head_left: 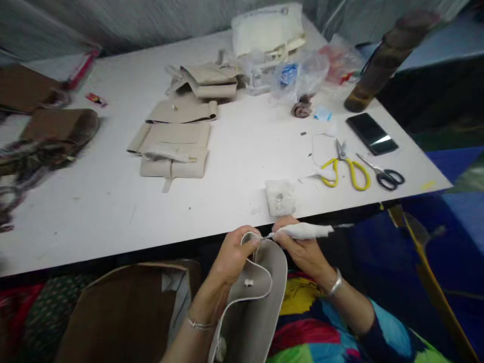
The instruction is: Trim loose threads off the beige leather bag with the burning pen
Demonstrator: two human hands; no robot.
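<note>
**Both hands at a bag's rim, just off the table's near edge**

Person seated or standing close to a white table (pixel 106 201); can't tell which. A beige bag (pixel 278 269), mouth open, hangs on the person's side of the table, its top close to the table's near edge. Small white tab on its inner flap.

Left hand (pixel 232 254): closed on the bag's rim, thumb over the edge; cord-like bracelet at the wrist. Right hand (pixel 300 249): gripping a white-wrapped tool (pixel 306 231), thin tip meeting the rim right beside the left thumb. Exact contact too small to make out. Silver bangle on this wrist.

On the table, near edge, just beyond the right hand: a small white block (pixel 280 198), grey mark on top. Table's right end: yellow-handled scissors (pixel 342 155), blades pointing away from the person; black-handled scissors (pixel 379 171) just beside them; a dark phone (pixel 372 133) lying flat; a tall brown bottle (pixel 385 65) behind it. Table's far side: pale folded bags (pixel 268 30), clear plastic bags (pixel 302 70), a crumpled brown wad (pixel 301 108). Table's middle, left of centre: flat beige pieces (pixel 176 133), several, close together. Table's left end: brown bags (pixel 56 126), blurred. Below the table's near edge, left: an open cardboard box (pixel 124 312).
</note>
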